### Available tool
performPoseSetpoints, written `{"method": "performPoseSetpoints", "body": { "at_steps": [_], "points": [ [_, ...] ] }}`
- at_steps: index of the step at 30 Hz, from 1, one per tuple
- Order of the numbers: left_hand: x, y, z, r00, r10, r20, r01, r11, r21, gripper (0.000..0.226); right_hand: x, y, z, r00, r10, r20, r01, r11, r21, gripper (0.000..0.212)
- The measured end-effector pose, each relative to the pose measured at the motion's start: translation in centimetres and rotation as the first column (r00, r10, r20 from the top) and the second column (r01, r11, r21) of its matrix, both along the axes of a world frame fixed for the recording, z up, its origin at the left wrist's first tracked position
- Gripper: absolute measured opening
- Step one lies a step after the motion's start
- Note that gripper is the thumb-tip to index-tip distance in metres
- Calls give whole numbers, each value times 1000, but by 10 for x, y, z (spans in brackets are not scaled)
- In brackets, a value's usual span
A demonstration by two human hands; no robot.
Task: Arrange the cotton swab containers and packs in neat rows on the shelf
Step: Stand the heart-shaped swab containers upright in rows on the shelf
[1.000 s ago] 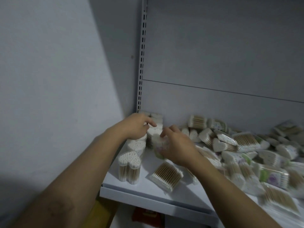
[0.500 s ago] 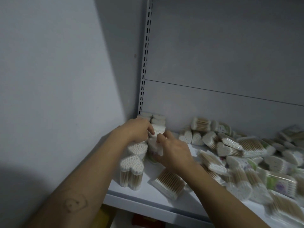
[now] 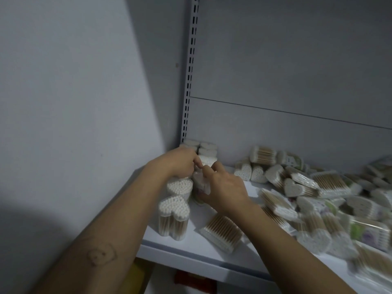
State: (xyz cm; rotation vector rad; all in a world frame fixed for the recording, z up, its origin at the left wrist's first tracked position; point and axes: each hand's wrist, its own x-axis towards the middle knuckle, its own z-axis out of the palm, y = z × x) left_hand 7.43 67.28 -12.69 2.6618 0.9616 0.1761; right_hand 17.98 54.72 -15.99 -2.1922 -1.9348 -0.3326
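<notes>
Heart-shaped cotton swab containers stand upright in two rows at the left end of the white shelf (image 3: 191,249); the nearest one (image 3: 174,217) is at the front. My right hand (image 3: 222,187) grips a heart-shaped container (image 3: 200,183) and holds it in the second row, beside the standing ones. My left hand (image 3: 180,162) rests with curled fingers on the containers of the left row, its fingertips touching the held container's top. A flat pack of swabs (image 3: 221,232) lies near the shelf's front edge, just under my right forearm.
A loose heap of swab packs and heart containers (image 3: 318,198) covers the shelf's middle and right. A grey wall (image 3: 74,102) bounds the left end, beside the slotted upright (image 3: 191,71). The back panel (image 3: 297,81) rises behind. Yellow and red items show on the level below.
Both hands have moved slightly back toward the corner, and the container in my right hand now stands closer against the row. The view has shifted a little to the left.
</notes>
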Motion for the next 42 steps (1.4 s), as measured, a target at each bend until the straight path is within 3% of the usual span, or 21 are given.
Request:
{"method": "performPoseSetpoints", "body": {
  "at_steps": [7,16,28,34,39,42],
  "points": [
    [-1,-8,-2,995,-5,98,-2,997,75,43,14,-26,17,975,-28,-222,32,999,13,72],
    [25,-70,18,990,-139,35,124,953,275,43,74,-96,44,955,-160,-250,192,975,111,58],
    [60,-142,8,992,-102,71,74,944,322,43,117,-134,29,972,-73,-224,95,991,91,52],
    [64,-173,-26,995,59,83,-80,957,279,43,139,-158,29,980,-19,-197,37,995,89,53],
    [42,-190,-49,972,234,5,-229,947,225,43,121,-151,11,993,102,-68,-108,989,-105,76],
    [40,-197,-56,941,328,-81,-305,929,211,45,112,-136,0,991,127,31,-119,975,-189,73]
  ]
}}
